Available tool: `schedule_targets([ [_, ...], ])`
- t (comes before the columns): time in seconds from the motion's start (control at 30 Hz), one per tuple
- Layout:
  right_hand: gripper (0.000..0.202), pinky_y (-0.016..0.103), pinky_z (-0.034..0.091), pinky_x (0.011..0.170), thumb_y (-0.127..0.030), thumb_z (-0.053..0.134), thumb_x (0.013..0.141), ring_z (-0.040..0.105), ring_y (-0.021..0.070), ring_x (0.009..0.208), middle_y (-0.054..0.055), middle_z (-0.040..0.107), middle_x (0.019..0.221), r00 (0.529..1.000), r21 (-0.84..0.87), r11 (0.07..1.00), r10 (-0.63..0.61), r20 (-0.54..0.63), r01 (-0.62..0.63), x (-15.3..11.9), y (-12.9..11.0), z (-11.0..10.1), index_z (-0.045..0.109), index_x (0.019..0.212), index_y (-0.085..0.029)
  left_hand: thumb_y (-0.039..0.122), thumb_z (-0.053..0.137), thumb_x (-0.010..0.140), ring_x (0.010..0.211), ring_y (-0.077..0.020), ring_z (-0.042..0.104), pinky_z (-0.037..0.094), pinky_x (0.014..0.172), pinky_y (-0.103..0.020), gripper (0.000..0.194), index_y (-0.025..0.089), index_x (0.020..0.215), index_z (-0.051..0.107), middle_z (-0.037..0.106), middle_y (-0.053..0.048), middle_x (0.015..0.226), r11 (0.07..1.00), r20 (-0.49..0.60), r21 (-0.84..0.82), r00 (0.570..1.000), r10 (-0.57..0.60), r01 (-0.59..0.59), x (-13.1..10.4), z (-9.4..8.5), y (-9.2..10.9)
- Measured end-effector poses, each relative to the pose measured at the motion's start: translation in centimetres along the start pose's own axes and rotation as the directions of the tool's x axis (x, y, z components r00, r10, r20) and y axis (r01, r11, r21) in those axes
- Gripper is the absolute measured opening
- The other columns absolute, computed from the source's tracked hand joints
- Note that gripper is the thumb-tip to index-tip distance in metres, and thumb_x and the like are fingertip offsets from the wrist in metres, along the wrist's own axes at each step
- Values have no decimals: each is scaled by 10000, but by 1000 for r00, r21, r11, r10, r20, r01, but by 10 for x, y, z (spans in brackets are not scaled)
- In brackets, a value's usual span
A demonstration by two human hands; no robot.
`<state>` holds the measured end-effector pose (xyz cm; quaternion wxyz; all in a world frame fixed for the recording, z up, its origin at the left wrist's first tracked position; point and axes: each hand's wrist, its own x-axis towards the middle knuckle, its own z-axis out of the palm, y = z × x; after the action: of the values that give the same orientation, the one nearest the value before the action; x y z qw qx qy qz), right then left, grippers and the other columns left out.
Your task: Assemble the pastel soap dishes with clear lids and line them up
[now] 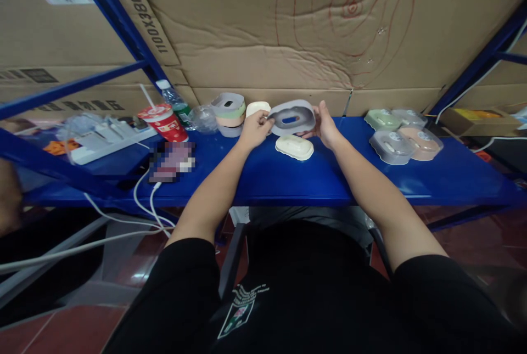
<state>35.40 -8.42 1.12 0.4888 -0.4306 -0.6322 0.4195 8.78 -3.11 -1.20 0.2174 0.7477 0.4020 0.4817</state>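
Observation:
A grey oval piece with a slot in its middle (302,115) is tilted up above the blue table (296,181). My left hand (256,128) pinches its left edge. Around its right end is my right hand (325,124), with the thumb raised and the other fingers partly hidden behind the piece. Just below it, a cream oval piece (294,147) lies on the table. Another cream piece (258,107) shows behind my left hand. To the left stands a stack of grey, green and peach pieces (228,114).
Several coloured pieces under clear covers (391,145) sit at the right. At the left are a red cup with a straw (167,123), a bottle (179,106), a blurred-out object (171,162), a white power strip (113,142) and cables. Cardboard (247,24) stands behind.

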Motion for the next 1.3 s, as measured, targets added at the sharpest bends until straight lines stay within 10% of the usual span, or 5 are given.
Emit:
schedule_targets([
  [0.23,533,273,620,589,-667,759,941,759,157,718,88,786,1192,994,-42,999,5,-111,-9,10,15,-3,663,1276,-264,339,643,1016,479,-147,572,438,483,-239,248,208,1208,559,549,67,621,957,-558,-206,780,-285,203,29,-55,-36],
  [0.43,423,290,633,645,-523,836,918,749,153,702,59,773,1076,997,-92,995,-41,-70,35,11,22,3,722,1219,-249,383,615,1046,533,-166,647,488,501,-236,377,162,1328,498,638,23,700,915,-690,-282,602,-403,289,33,-82,-41],
  [0.97,610,592,540,1150,-550,781,937,712,377,1278,181,725,1456,959,-656,713,-89,270,250,2,24,0,733,1436,-203,401,765,971,1256,-285,652,494,1172,-500,532,122,1400,624,655,-130,1255,868,-694,285,712,-107,408,13,-97,-40],
  [1.13,801,604,486,1217,-644,833,861,643,410,1391,174,680,1514,945,-719,650,5,326,245,0,25,-2,671,1526,-228,481,819,894,1428,-392,553,495,1174,-561,665,234,1475,609,494,-180,1542,847,-540,438,842,-19,300,6,-92,-33],
  [1.3,1026,615,477,1229,-728,920,686,595,433,1446,146,661,1536,916,-752,605,92,391,261,-1,31,-4,640,1564,-277,463,798,855,1404,-461,578,511,1144,-635,537,245,1322,647,552,-203,1482,842,-500,432,863,-74,323,7,-90,-33],
])
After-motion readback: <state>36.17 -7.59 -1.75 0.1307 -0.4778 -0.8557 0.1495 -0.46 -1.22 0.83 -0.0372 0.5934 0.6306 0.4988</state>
